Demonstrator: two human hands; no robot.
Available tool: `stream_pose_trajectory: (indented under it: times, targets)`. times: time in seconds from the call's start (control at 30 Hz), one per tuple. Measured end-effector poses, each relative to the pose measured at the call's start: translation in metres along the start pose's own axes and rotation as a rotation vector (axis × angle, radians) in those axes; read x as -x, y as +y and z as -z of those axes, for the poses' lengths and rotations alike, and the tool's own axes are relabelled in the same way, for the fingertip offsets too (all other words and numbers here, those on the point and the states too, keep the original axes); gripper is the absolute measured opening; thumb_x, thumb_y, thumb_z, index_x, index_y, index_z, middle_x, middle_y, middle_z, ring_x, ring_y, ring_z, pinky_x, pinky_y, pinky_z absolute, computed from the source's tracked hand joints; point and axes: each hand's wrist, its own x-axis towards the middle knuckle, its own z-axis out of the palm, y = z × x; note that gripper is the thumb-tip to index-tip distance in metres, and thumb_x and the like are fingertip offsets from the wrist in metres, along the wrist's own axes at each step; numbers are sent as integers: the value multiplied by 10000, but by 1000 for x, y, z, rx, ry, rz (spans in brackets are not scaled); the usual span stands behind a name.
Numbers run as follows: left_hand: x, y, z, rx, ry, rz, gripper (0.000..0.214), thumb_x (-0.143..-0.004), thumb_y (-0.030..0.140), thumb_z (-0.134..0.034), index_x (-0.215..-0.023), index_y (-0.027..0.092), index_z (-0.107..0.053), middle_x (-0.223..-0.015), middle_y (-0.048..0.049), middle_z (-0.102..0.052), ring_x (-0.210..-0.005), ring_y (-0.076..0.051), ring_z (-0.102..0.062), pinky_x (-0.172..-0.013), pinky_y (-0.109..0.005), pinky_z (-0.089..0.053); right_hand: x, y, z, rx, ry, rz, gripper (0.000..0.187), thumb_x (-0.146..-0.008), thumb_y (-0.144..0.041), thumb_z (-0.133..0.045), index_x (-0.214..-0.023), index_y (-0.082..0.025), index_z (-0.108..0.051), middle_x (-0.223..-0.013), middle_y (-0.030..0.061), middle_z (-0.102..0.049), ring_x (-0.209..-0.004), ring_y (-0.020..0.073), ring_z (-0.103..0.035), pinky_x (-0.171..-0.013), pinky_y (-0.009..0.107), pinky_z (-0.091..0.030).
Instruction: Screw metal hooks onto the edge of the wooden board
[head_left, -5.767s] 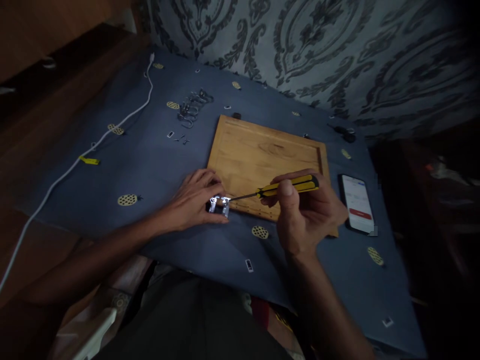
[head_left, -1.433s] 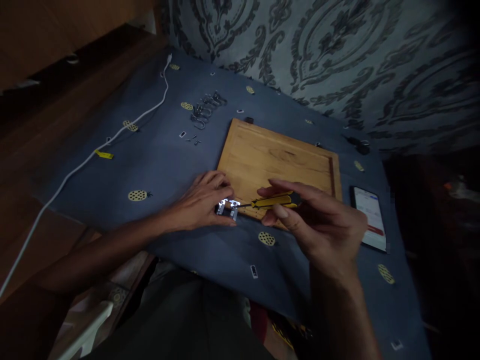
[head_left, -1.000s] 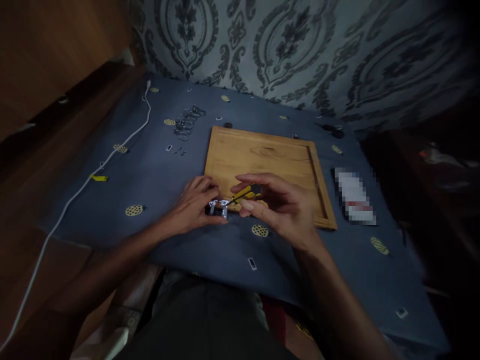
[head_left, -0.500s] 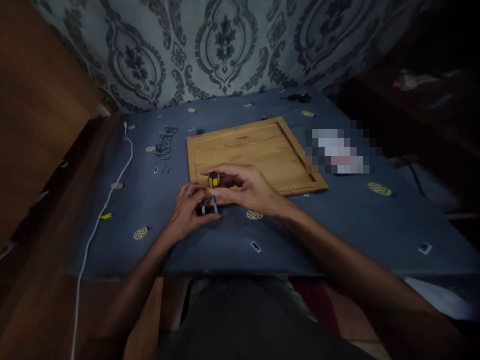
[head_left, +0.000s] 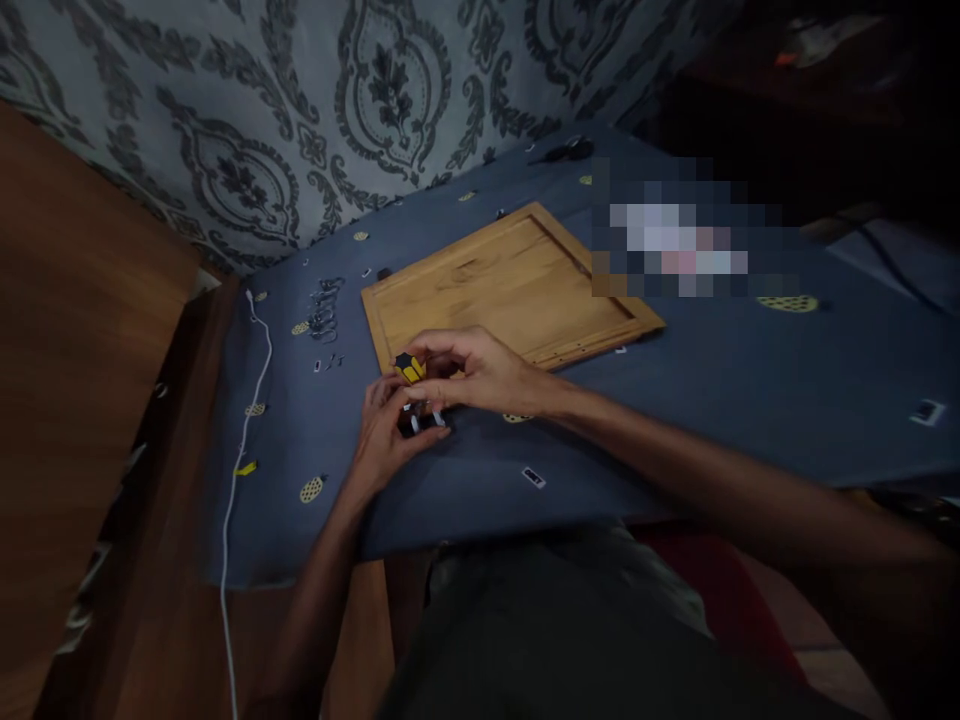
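My right hand (head_left: 476,370) is closed round a screwdriver (head_left: 410,368) with a yellow and black handle, its butt pointing up. Its tip is hidden behind my fingers. Just below, the thumb and fingers of my left hand (head_left: 390,430) close on a small shiny metal hook (head_left: 439,416), partly covered by the fingers. Both hands meet at the near left corner of a framed wooden panel (head_left: 480,290) lying on the table. Whether the hook touches the panel is hidden.
Several metal hooks (head_left: 324,312) lie left of the panel, with small screws (head_left: 335,361) nearer me. A white cable (head_left: 259,385) runs down the left side of the blue tablecloth (head_left: 465,500). Dark scissors (head_left: 566,150) lie at the back. A blurred patch covers something right of the panel.
The camera view has tilted and shifted. The screwdriver handle now leans more to the left, and my right hand has turned slightly. Both hands keep their hold.
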Motion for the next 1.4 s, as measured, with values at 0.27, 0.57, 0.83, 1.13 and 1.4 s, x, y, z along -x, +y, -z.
stream_pose_trajectory:
  times: [0.27, 0.57, 0.83, 1.13, 1.4]
  targets:
    - [0, -6, -4, -2, 38, 2, 490, -788, 497, -867, -1172, 242, -701, -1239, -78, -629, -1249, -297, -536, -1101, -465, -464, 1, -1, 0, -2, -40, -12, 247, -848, -368, -759, -847, -158, -630, -632, -60, -603, -540, 75, -592, -498, 171, -437]
    - [4, -10, -11, 40, 156, -73, 351, -828, 566, -780, -981, 252, -742, -1102, -76, -681, -1110, -305, -601, -953, -463, -544, 7, -6, -3, -31, -44, -96, 451, -828, -589, -782, -922, -168, -653, -798, -28, -657, -619, 85, -606, -561, 201, -479]
    - [3, -25, -27, 0, 199, -139, 363, -810, 543, -776, -1052, 273, -755, -1091, -75, -697, -1079, -315, -624, -959, -488, -556, 7, 6, -3, -39, 29, -237, 613, -660, -702, -862, -881, -164, -669, -694, -54, -637, -546, 80, -573, -546, 208, -447]
    - [4, -28, -28, -30, 218, -133, 419, -817, 640, -737, -1023, 275, -756, -1090, -74, -691, -1054, -301, -625, -915, -445, -576, 5, 16, -10, -75, 92, -221, 666, -597, -746, -869, -871, -189, -626, -652, -69, -605, -557, 92, -578, -544, 207, -435]
    - [5, -33, -28, -58, 235, -189, 418, -847, 619, -713, -1093, 283, -748, -1146, -63, -713, -1079, -295, -641, -936, -434, -570, 8, 11, -11, -19, 19, -151, 587, -731, -726, -802, -903, -183, -662, -760, -35, -632, -637, 105, -618, -626, 225, -476]
